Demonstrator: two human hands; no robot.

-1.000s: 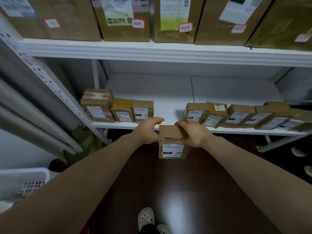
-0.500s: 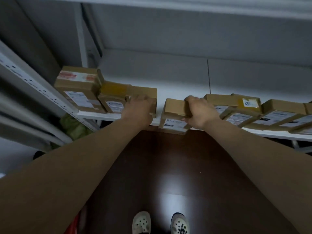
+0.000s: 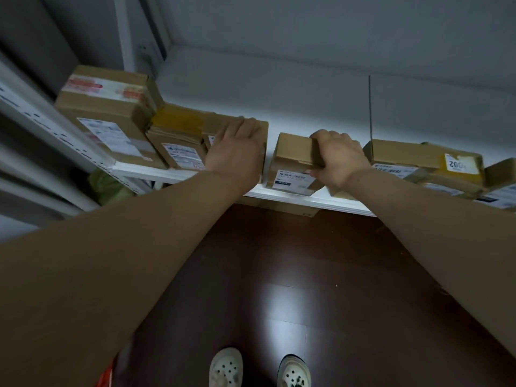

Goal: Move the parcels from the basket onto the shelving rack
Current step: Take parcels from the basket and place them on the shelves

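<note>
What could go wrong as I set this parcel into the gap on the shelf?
The parcel in the right hand sits at the front edge of the shelf; released there, it might tip to the floor. Sliding it back could nudge the crowded, tilted parcels to its right.

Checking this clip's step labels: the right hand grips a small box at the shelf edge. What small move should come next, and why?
Probably push the small box further back onto the shelf, then let go. The right hand grips its top, its labelled front seems to hang at the lip, and the left hand lies flat on the neighbouring box.
</note>
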